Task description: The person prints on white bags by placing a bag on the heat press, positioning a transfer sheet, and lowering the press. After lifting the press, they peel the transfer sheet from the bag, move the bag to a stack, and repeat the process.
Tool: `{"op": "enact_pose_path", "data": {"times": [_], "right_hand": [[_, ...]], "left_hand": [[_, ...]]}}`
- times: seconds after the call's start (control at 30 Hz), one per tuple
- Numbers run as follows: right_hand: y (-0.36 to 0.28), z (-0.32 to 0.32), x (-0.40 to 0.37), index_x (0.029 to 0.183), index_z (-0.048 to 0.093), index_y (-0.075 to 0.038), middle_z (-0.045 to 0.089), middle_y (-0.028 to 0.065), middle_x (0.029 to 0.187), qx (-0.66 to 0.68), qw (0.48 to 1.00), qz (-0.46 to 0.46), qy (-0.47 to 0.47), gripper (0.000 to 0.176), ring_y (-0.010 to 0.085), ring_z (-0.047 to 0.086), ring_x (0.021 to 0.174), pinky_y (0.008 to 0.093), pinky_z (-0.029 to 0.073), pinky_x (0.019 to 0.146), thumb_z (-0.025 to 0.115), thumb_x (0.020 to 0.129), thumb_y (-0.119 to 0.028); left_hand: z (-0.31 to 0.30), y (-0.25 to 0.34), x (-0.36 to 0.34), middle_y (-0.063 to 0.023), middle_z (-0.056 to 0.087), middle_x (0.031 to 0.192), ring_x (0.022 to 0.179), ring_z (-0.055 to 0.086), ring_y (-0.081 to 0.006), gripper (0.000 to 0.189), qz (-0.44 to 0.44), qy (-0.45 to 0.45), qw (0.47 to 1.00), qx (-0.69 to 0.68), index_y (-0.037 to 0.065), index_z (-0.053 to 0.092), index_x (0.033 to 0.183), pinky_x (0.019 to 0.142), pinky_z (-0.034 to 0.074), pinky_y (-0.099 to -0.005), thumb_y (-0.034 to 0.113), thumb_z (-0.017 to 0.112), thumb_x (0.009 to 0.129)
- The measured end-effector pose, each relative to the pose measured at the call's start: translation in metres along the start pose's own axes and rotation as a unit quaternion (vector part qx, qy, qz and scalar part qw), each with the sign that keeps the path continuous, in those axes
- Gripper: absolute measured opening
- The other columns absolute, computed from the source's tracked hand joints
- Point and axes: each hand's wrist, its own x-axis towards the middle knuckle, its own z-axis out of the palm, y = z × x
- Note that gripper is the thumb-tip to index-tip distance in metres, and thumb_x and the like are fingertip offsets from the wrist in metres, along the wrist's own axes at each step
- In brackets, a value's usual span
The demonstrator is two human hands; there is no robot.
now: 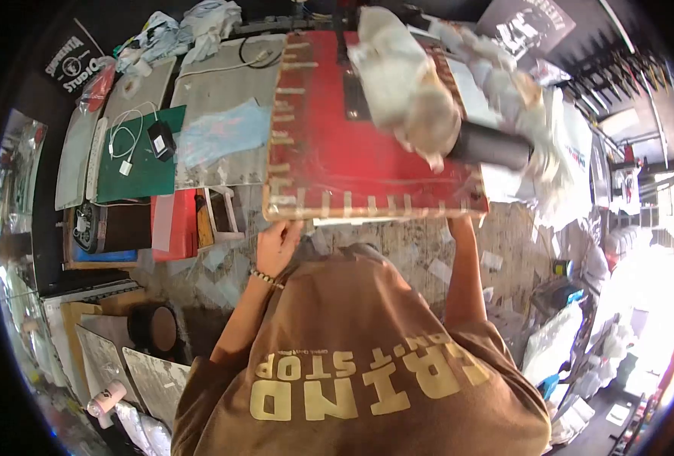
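Observation:
A red screen-printing frame (352, 152), its borders crossed by strips of tape, lies in front of me at waist height. At its near left corner is my left hand (280, 237), fingers bent and closed at the underside of the edge; what they hold is hidden. My right hand (461, 225) reaches the near right corner, where the frame's edge covers its fingers. Below the near edge, between the hands, shows a thin white strip (352, 221). Over the frame's right side hang a blurred, stained whitish cloth bundle (398, 76) and a dark cylinder (493, 146).
Left of the frame are grey boards (219, 87), a light-blue cloth (224, 135), and a green board (135, 171) with a white cable (126, 144) and black adapter (161, 140). A red box (175, 224) sits lower. Paper scraps (440, 270) litter the worn floor.

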Motion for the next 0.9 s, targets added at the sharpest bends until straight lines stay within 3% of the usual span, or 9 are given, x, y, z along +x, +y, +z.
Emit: {"op": "enact_pose_path", "data": {"times": [0.03, 0.13, 0.23, 0.37, 0.47, 0.53, 0.6, 0.77, 0.9], "right_hand": [[-0.01, 0.004, -0.006, 0.15, 0.039, -0.01, 0.048, 0.0108, 0.146, 0.004, 1.0, 0.004, 0.007, 0.06, 0.025, 0.048, 0.131, 0.0422, 0.047, 0.103, 0.063, 0.096, -0.021], [-0.065, 0.034, 0.002, 0.151, 0.037, -0.011, 0.045, 0.0124, 0.146, -0.349, 0.929, 0.039, -0.118, 0.061, 0.0271, 0.047, 0.131, 0.0446, 0.051, 0.097, 0.062, 0.098, -0.024], [-0.083, 0.054, 0.007, 0.145, 0.041, -0.008, 0.053, 0.0117, 0.138, 0.036, 0.963, 0.268, -0.008, 0.049, 0.0277, 0.057, 0.122, 0.0467, 0.056, 0.091, 0.048, 0.104, -0.033], [-0.103, 0.071, -0.006, 0.134, 0.045, -0.002, 0.056, 0.0167, 0.13, 0.227, 0.937, 0.262, 0.038, 0.044, 0.0355, 0.062, 0.115, 0.0558, 0.057, 0.091, 0.049, 0.104, -0.033], [-0.158, 0.081, -0.014, 0.15, 0.03, -0.013, 0.043, 0.0168, 0.147, 0.39, 0.859, 0.331, 0.025, 0.06, 0.0437, 0.052, 0.128, 0.061, 0.047, 0.102, 0.054, 0.101, -0.038], [-0.149, 0.085, -0.018, 0.158, 0.005, -0.007, 0.033, 0.0194, 0.154, 0.432, 0.831, 0.349, 0.011, 0.094, 0.0458, 0.051, 0.127, 0.0585, 0.049, 0.1, 0.07, 0.094, -0.032], [-0.157, 0.091, -0.024, 0.14, 0.032, -0.005, 0.052, 0.021, 0.136, 0.423, 0.826, 0.371, 0.041, 0.064, 0.0401, 0.059, 0.118, 0.0589, 0.048, 0.102, 0.072, 0.093, -0.021], [-0.156, 0.087, -0.027, 0.158, 0.009, -0.014, 0.052, 0.0237, 0.136, 0.417, 0.838, 0.349, 0.036, 0.1, 0.0354, 0.061, 0.115, 0.0528, 0.051, 0.098, 0.077, 0.085, -0.005], [-0.178, 0.088, -0.018, 0.153, 0.025, -0.01, 0.059, 0.0194, 0.125, 0.279, 0.898, 0.337, 0.048, 0.09, 0.0259, 0.063, 0.103, 0.044, 0.052, 0.083, 0.081, 0.083, -0.019]], "left_hand": [[0.006, 0.011, -0.003, -0.0085, 0.069, 0.073, 0.064, 0.065, -0.0108, 0.033, 0.014, -0.004, 1.0, -0.02, -0.001, 0.063, 0.083, 0.061, 0.051, -0.028, 0.028, 0.067, 0.097], [0.028, 0.026, 0.001, -0.01, 0.069, 0.071, 0.064, 0.07, -0.0144, 0.03, 0.037, 0.021, 0.996, -0.083, -0.002, 0.063, 0.095, 0.058, 0.052, -0.0276, 0.028, 0.071, 0.094], [0.043, 0.007, 0.012, -0.0092, 0.071, 0.076, 0.067, 0.071, -0.0144, 0.029, -0.021, 0.029, 0.985, -0.167, -0.003, 0.059, 0.103, 0.058, 0.053, -0.0263, 0.021, 0.072, 0.093], [0.052, -0.004, 0.011, -0.0106, 0.071, 0.081, 0.066, 0.07, -0.0149, 0.025, -0.046, 0.055, 0.97, -0.233, -0.001, 0.058, 0.106, 0.056, 0.052, -0.0245, 0.014, 0.073, 0.092], [0.055, -0.007, 0.01, -0.0108, 0.071, 0.083, 0.066, 0.069, -0.0153, 0.023, -0.02, 0.073, 0.967, -0.244, 0.0, 0.059, 0.105, 0.057, 0.052, -0.0245, 0.014, 0.072, 0.093], [0.056, -0.003, 0.009, -0.0083, 0.07, 0.082, 0.065, 0.068, -0.0145, 0.021, 0.033, 0.106, 0.973, -0.203, 0.0, 0.06, 0.104, 0.058, 0.052, -0.0253, 0.015, 0.07, 0.095], [0.059, -0.009, 0.011, -0.0062, 0.068, 0.08, 0.065, 0.067, -0.0132, 0.02, 0.049, 0.124, 0.972, -0.192, 0.0, 0.061, 0.104, 0.058, 0.051, -0.0253, 0.017, 0.069, 0.096], [0.057, -0.007, 0.008, -0.0044, 0.067, 0.078, 0.063, 0.063, -0.01, 0.017, 0.066, 0.145, 0.97, -0.182, 0.001, 0.061, 0.102, 0.057, 0.049, -0.0245, 0.015, 0.068, 0.096], [0.054, -0.006, 0.005, -0.0025, 0.064, 0.075, 0.062, 0.059, -0.0081, 0.016, 0.07, 0.138, 0.973, -0.171, 0.001, 0.06, 0.101, 0.056, 0.048, -0.0238, 0.014, 0.067, 0.097]]}}
